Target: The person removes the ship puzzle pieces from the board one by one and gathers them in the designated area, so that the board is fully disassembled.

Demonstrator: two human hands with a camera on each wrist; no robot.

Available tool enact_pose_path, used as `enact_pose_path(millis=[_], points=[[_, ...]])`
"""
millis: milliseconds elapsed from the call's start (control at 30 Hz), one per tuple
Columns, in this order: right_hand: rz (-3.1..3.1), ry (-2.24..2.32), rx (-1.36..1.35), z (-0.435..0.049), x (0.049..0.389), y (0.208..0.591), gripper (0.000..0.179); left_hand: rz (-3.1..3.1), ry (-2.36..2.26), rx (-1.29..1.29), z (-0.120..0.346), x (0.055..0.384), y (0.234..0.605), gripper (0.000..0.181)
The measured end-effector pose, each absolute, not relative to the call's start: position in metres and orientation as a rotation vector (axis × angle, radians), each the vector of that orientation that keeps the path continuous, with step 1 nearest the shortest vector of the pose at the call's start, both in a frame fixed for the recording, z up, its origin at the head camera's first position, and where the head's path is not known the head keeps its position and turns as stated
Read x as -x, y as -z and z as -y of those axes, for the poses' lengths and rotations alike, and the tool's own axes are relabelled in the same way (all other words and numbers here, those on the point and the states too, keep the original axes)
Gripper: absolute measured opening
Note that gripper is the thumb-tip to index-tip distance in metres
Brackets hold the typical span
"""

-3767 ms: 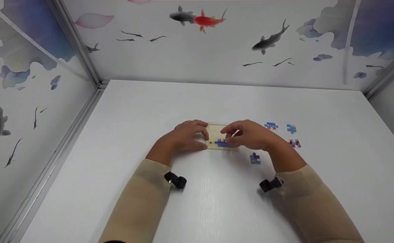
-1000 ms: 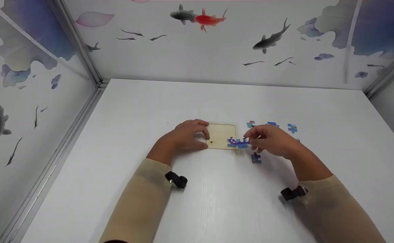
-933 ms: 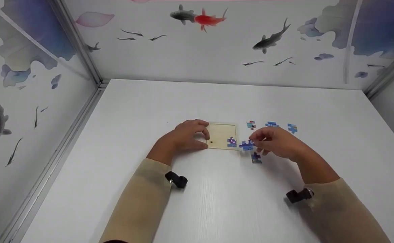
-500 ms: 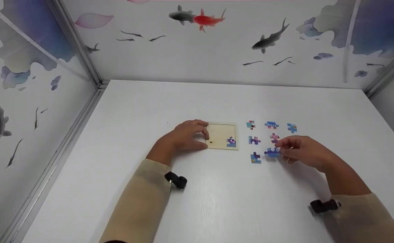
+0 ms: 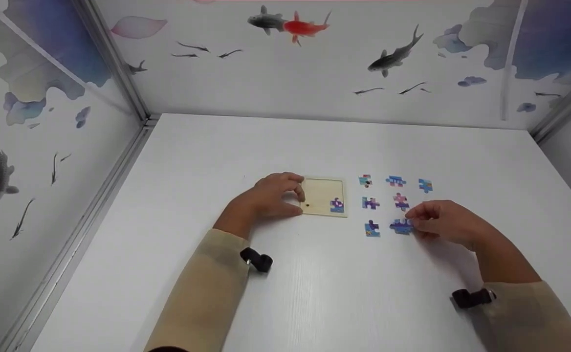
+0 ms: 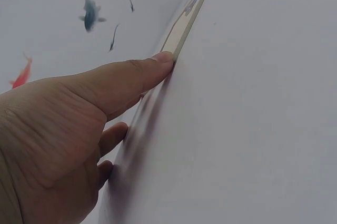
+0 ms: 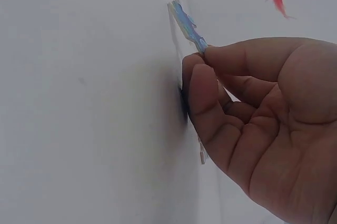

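Note:
My left hand [image 5: 274,196] holds the left edge of a shallow wooden puzzle tray [image 5: 320,192] in the head view. Its thumb [image 6: 158,61] presses on the tray's edge in the left wrist view. One blue and purple puzzle piece [image 5: 337,205] lies in the tray's near right corner. To the right, my right hand [image 5: 447,224] pinches a blue puzzle piece [image 5: 401,226] by its right end, between thumb and fingertips. The right wrist view shows this piece [image 7: 185,23] tilted and seen nearly edge-on. Whether it touches the table cannot be told.
Between tray and right hand, loose pieces lie in rough rows on the white table [image 5: 285,288]: a teal one [image 5: 365,181], purple one [image 5: 370,203], blue and yellow one [image 5: 372,229], pink one [image 5: 401,201] and others. Printed walls [image 5: 315,73] bound the table.
My right hand has taken the blue piece out of the tray and carried it right, then lowered it beside the loose pieces. The left hand stays on the tray.

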State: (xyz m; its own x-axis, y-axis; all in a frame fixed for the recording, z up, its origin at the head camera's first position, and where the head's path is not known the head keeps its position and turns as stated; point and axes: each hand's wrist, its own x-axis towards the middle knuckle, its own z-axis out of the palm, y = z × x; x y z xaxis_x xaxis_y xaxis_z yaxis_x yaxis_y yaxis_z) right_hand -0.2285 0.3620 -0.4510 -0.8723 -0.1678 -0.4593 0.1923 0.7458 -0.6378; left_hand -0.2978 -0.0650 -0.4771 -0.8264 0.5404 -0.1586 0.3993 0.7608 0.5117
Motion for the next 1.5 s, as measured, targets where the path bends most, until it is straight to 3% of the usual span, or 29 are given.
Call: enact_pose_path(millis=[633, 1167, 1500], points=[[-2.522, 0.951, 0.103, -0.328, 0.233, 0.434, 0.036, -2.647, -0.718, -0.759, 0.068, 0.299, 0.479, 0.017], [-2.460, 1.050, 0.238, -0.259, 0.263, 0.429, 0.034, -2.636, -0.728, -0.771, 0.068, 0.298, 0.477, 0.017], [-2.424, 1.076, 0.233, -0.240, 0.276, 0.437, 0.033, -2.629, -0.727, -0.762, 0.068, 0.298, 0.476, 0.017]])
